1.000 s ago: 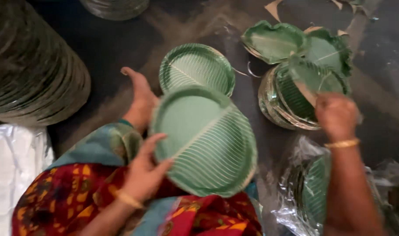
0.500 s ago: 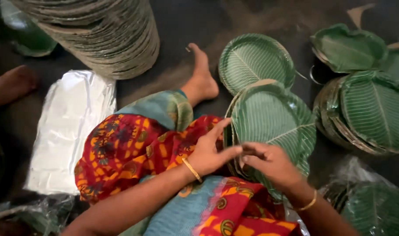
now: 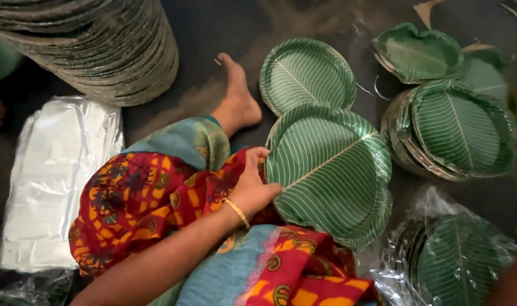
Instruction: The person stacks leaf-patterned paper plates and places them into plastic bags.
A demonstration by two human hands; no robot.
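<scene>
Plates in hand: left hand (image 3: 253,187), gold bangle at the wrist, rests flat with fingers loosely spread against the near rim of a small stack of green leaf-pattern paper plates (image 3: 332,170); it steadies rather than grips them.
Where the plates sit: stack leans on the person's lap, against red, yellow and teal patterned cloth (image 3: 151,204), its far edge over the dark floor (image 3: 213,28).
Right hand: only a blurred sliver shows at the lower right edge; whether it is open or closed cannot be told.
Single plate: one more green plate (image 3: 306,71) lies flat on the floor just beyond the held stack, beside the person's bare foot (image 3: 238,99).
Right-side pile: a thick stack of the same plates (image 3: 457,133) stands on the floor, silver undersides showing at its edge; a bent, misshapen plate (image 3: 420,51) lies behind it.
Plastic bag: a clear wrapper (image 3: 457,255) at lower right holds another batch of green plates.
Upper left: a tall stack of plates (image 3: 100,45) lies tilted, only ribbed rims visible.
Left side: a flat packet in silvery-white plastic (image 3: 54,175) lies on the floor.
</scene>
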